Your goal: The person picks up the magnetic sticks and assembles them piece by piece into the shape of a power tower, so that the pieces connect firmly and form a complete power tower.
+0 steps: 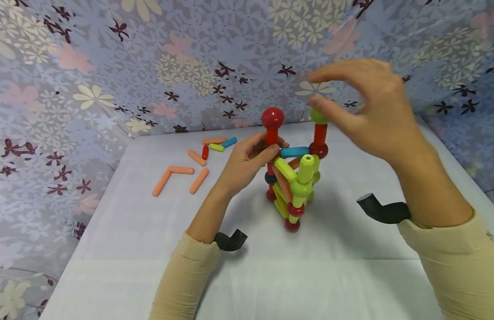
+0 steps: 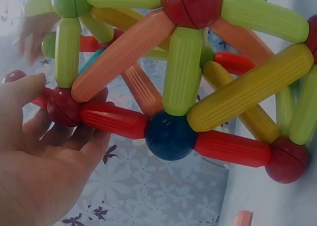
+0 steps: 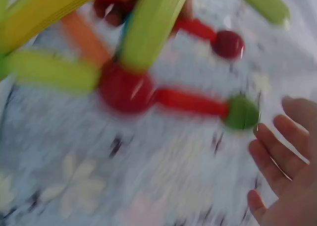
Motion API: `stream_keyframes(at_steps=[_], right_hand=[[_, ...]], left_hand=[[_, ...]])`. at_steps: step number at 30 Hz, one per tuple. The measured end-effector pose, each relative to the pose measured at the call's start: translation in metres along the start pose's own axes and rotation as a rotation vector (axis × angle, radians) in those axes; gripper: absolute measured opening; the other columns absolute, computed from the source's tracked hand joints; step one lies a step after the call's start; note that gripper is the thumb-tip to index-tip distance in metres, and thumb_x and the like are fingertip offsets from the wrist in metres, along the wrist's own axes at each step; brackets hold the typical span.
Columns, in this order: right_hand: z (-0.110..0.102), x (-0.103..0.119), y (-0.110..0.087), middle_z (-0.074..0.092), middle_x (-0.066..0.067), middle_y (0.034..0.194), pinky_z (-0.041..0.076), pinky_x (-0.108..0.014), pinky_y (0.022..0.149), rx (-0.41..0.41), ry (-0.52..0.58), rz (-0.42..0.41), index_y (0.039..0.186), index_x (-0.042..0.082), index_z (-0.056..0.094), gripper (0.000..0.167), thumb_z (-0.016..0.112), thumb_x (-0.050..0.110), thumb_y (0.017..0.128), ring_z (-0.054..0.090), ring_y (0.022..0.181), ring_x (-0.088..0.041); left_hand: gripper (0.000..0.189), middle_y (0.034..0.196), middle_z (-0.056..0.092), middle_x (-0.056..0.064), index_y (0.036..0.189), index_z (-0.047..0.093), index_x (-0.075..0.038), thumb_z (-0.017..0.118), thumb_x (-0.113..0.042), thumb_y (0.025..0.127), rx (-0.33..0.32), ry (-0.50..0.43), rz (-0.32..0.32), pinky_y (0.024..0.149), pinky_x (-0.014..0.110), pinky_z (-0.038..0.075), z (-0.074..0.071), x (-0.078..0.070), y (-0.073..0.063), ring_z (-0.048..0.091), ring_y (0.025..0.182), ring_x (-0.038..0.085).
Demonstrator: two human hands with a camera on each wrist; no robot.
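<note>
A tower of coloured building rods and balls (image 1: 300,186) stands upright on the table. My left hand (image 1: 242,165) grips it near the top, thumb and fingers around a dark red ball (image 2: 63,107) at a corner joint. Above that hand, a red rod rises to a larger red ball (image 1: 272,118). Another upright red rod bears a green ball (image 1: 319,116). Beside this green ball is my right hand (image 1: 379,106), thumb and fingers apart with nothing between them. In the right wrist view, its fingers (image 3: 277,159) are separate from the green ball (image 3: 241,112). A green rod (image 1: 307,166) sticks up from the near corner.
Loose orange rods (image 1: 199,180) lie left of the tower on the white tabletop (image 1: 131,235). Shorter red, green and blue rods (image 1: 229,142) lie just behind them. A flowered cloth (image 1: 215,66) hangs behind the table. Black curved pieces (image 1: 231,241) stick out from both wrists.
</note>
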State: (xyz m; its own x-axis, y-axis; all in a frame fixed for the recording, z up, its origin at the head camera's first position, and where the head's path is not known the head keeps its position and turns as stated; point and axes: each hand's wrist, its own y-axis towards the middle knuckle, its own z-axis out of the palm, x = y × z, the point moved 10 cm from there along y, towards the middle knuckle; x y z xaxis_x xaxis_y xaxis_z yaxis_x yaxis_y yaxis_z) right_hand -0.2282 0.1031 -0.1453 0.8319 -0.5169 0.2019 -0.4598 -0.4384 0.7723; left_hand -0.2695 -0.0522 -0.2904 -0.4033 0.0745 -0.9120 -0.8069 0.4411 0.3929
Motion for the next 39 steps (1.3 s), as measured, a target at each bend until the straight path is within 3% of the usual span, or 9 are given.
stream_keyframes(at_steps=[4,9,14,19,25,29,32,35,39], right_hand=[[-0.028,-0.075,-0.059,0.064,-0.009,0.112,0.034,-0.038,0.103,-0.093,-0.004,0.342,0.120,0.006,0.067,0.032,0.067,0.019,0.092,0.054,0.114,-0.024],[-0.012,-0.178,-0.171,0.050,-0.024,0.128,0.034,-0.062,0.091,0.352,-0.130,0.797,0.132,0.003,0.055,0.054,0.059,0.041,0.094,0.045,0.113,-0.045],[0.002,-0.224,-0.255,0.049,-0.037,0.120,0.044,-0.061,0.071,0.816,-0.205,0.792,0.126,-0.005,0.054,0.071,0.070,0.050,0.084,0.049,0.100,-0.054],[0.013,-0.236,-0.284,0.060,-0.030,0.102,0.051,-0.052,0.065,0.920,-0.094,0.803,0.118,-0.006,0.058,0.059,0.077,0.036,0.081,0.059,0.090,-0.048],[0.024,-0.227,-0.266,0.062,-0.024,0.104,0.050,-0.052,0.067,0.856,-0.086,0.781,0.116,-0.002,0.061,0.052,0.073,0.038,0.085,0.062,0.090,-0.042],[0.011,-0.179,-0.212,0.063,-0.015,0.110,0.051,-0.046,0.067,0.627,-0.038,0.735,0.122,0.010,0.061,0.045,0.071,0.037,0.088,0.065,0.088,-0.023],[-0.008,-0.111,-0.149,0.063,-0.009,0.111,0.051,-0.029,0.072,0.367,0.075,0.537,0.124,0.011,0.061,0.040,0.074,0.013,0.086,0.064,0.086,-0.007],[-0.021,-0.042,-0.096,0.063,-0.017,0.109,0.048,-0.017,0.076,0.119,0.410,0.262,0.120,-0.008,0.060,0.043,0.074,-0.007,0.079,0.064,0.088,-0.013],[-0.017,0.013,-0.058,0.061,-0.031,0.103,0.050,-0.026,0.080,-0.022,0.797,0.035,0.108,-0.024,0.057,0.042,0.077,-0.003,0.078,0.062,0.089,-0.028]], left_hand=[[0.023,0.113,0.064,0.009,0.119,0.059,0.000,0.051,-0.009,0.100,-0.024,0.030,-0.028,0.079,0.035,0.050,-0.001,-0.001,0.000,0.058,0.093,0.025],[0.024,0.113,0.064,0.014,0.119,0.057,0.005,0.050,-0.006,0.099,-0.049,0.061,-0.050,0.081,0.036,0.050,0.000,-0.017,-0.004,0.058,0.095,0.024],[0.024,0.114,0.063,0.018,0.119,0.057,0.007,0.052,-0.003,0.097,-0.038,0.083,-0.030,0.087,0.036,0.050,0.002,-0.027,-0.006,0.059,0.099,0.023],[0.024,0.114,0.063,0.019,0.119,0.057,0.007,0.053,-0.002,0.097,-0.047,0.080,-0.016,0.088,0.036,0.049,0.000,-0.027,-0.007,0.060,0.100,0.023],[0.026,0.115,0.063,0.016,0.121,0.057,0.004,0.055,-0.005,0.097,-0.047,0.112,-0.031,0.094,0.034,0.047,0.003,-0.024,-0.007,0.060,0.105,0.020],[0.026,0.115,0.063,0.014,0.122,0.057,0.002,0.055,-0.006,0.097,-0.051,0.128,-0.060,0.094,0.032,0.047,0.004,-0.021,-0.007,0.060,0.106,0.018],[0.026,0.114,0.064,0.013,0.122,0.057,0.002,0.056,-0.007,0.097,-0.051,0.134,-0.061,0.094,0.031,0.047,0.004,-0.020,-0.007,0.060,0.106,0.017],[0.026,0.114,0.064,0.012,0.121,0.058,0.002,0.057,-0.007,0.097,-0.057,0.142,-0.053,0.094,0.031,0.047,0.002,-0.022,-0.007,0.061,0.105,0.017],[0.026,0.114,0.065,0.009,0.122,0.059,-0.001,0.057,-0.009,0.097,-0.056,0.143,-0.034,0.093,0.032,0.047,0.000,-0.016,-0.005,0.061,0.105,0.017]])
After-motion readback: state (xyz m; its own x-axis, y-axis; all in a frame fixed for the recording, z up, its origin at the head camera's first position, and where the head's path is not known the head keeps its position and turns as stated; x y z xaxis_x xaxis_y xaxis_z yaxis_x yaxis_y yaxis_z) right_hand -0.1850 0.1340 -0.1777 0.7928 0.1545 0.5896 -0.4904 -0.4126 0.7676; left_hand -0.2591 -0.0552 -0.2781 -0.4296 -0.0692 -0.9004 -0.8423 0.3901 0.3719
